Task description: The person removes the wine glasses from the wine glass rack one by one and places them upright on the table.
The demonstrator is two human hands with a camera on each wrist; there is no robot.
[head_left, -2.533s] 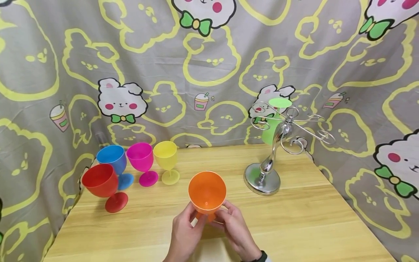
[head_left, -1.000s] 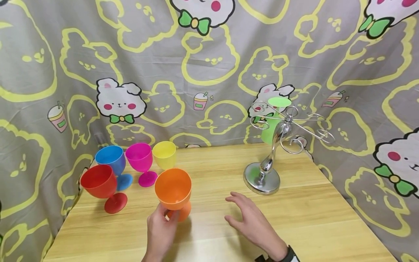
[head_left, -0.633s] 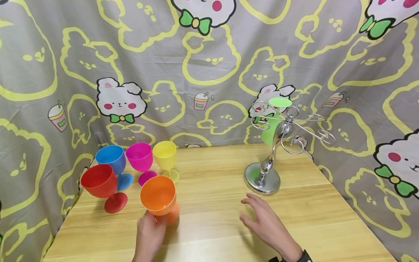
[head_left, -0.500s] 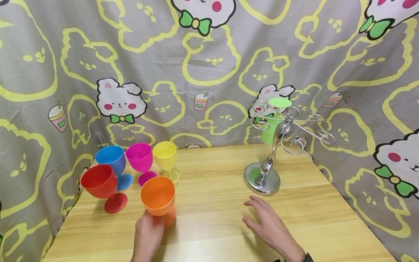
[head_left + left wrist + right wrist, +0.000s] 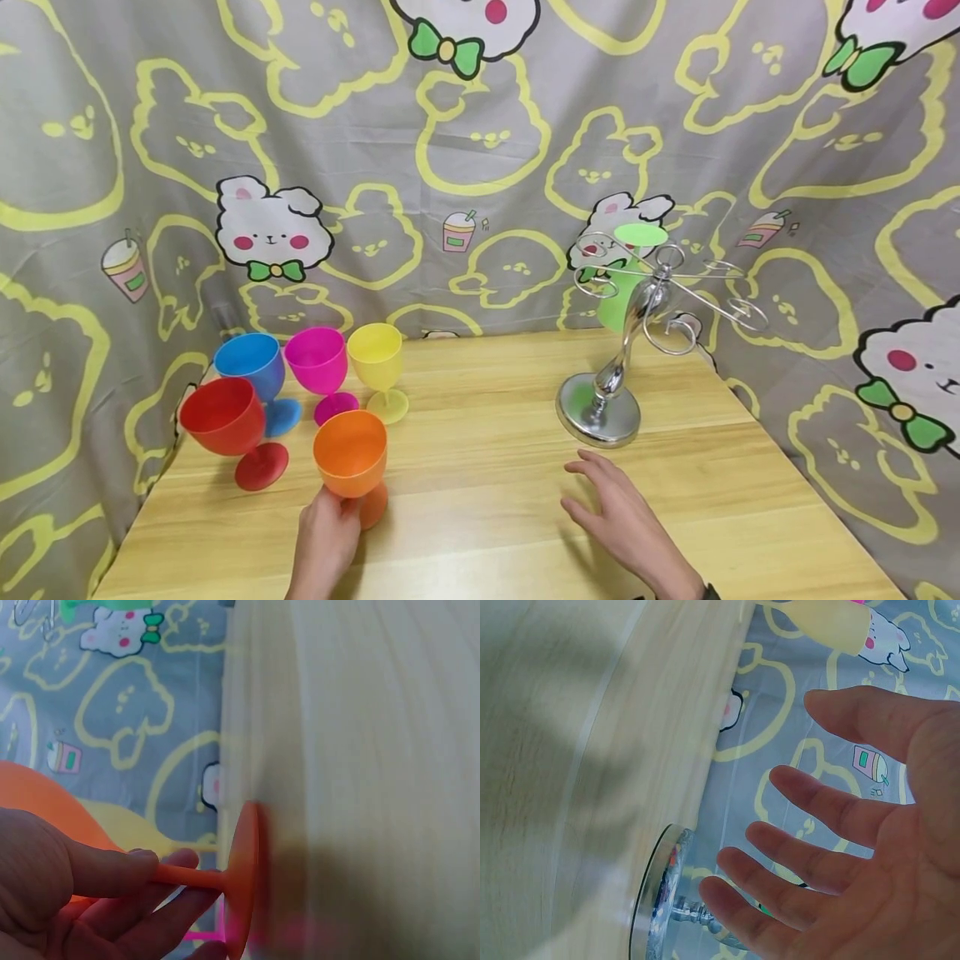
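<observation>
An orange plastic goblet stands upright at the front left of the table, its foot close over the wood. My left hand pinches its stem between thumb and fingers, which the left wrist view shows just above the round foot. Out to the right, my right hand hovers above the table with spread fingers and holds nothing. Nearest to it is the chrome stand, whose curled wire arms carry a light green goblet hung upside down.
Left of the orange goblet stand a red goblet, a blue goblet, a magenta goblet and a yellow goblet, all upright. A patterned grey curtain hangs behind the wooden table.
Both hands held the orange goblet at first; the right hand let go and moved right. The left hand carried the goblet left and slightly nearer the front. The other goblets stayed put.
</observation>
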